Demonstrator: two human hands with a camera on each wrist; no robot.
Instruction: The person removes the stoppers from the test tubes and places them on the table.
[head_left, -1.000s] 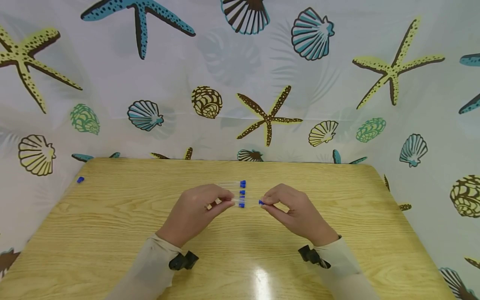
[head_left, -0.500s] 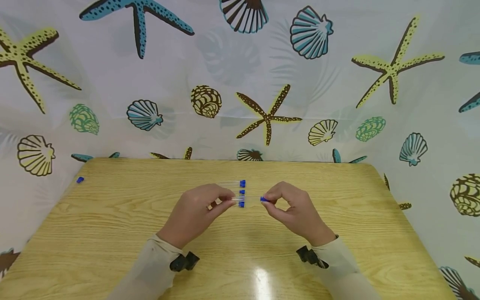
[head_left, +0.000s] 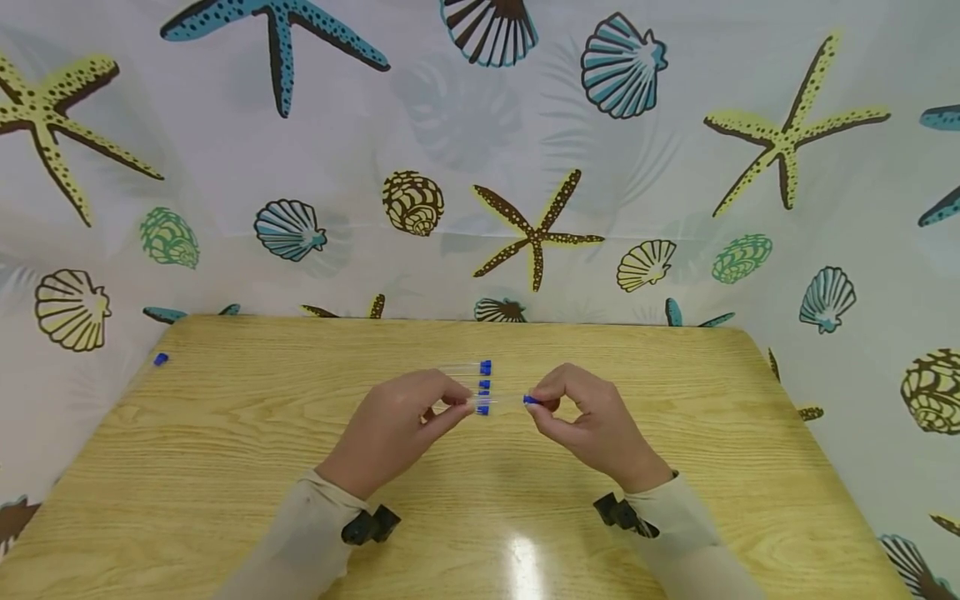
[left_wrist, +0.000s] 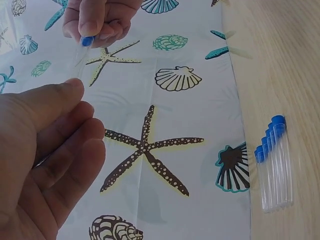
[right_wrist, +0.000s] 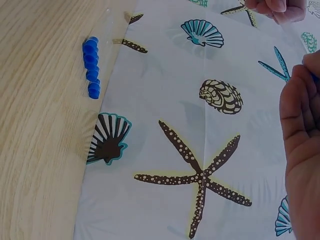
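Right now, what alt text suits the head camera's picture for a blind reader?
A person's left hand pinches a clear tube and the right hand a blue cap. Nearby, blue-capped tubes lie on a wooden table before a seashell-patterned cloth.

This looks like a small screened-off work spot, though whether it sits in a home, an office or a lab cannot be told. A pale cloth (head_left: 337,150) printed with starfish (head_left: 536,237) and shells (head_left: 291,231) (a seaside pattern in blue, yellow, green and brown) hangs behind the wood-grain table (head_left: 262,467) and along both its sides, screening the surroundings. A row of slim clear tubes (left_wrist: 276,175) with blue caps (left_wrist: 278,120) lends the table a faint laboratory note.
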